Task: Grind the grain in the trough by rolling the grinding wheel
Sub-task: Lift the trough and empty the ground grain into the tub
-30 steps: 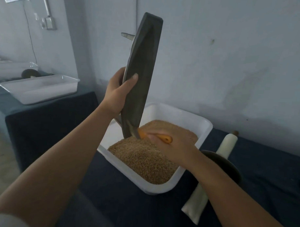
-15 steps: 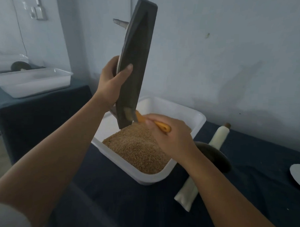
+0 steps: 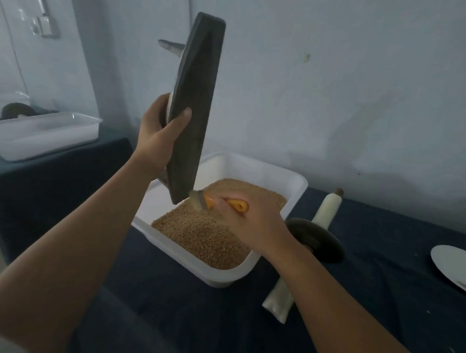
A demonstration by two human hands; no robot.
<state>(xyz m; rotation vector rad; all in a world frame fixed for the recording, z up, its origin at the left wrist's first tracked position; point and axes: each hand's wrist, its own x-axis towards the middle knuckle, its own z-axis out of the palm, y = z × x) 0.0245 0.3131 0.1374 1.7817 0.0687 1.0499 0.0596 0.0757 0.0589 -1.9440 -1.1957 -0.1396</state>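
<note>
My left grip (image 3: 159, 136) is closed around the trough (image 3: 194, 109), stood on end above the tub (image 3: 292, 178) of grain (image 3: 206, 236) near the bench's (image 3: 380, 300) left edge, I think so that my right grip (image 3: 249, 219), clasping an orange-handled tool (image 3: 237, 205), can scrape it empty; the grinding wheel (image 3: 319, 240) lies beside the tub.

Pale blue wall (image 3: 361, 88) behind dark-clothed tables (image 3: 380, 300).

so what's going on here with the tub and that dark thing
A person's left hand holds the dark trough tipped up on end over the white tub of grain. The right hand holds an orange-handled tool at the trough's lower end, apparently scraping it out. The grinding wheel lies untouched on the dark cloth beside the tub.
</note>
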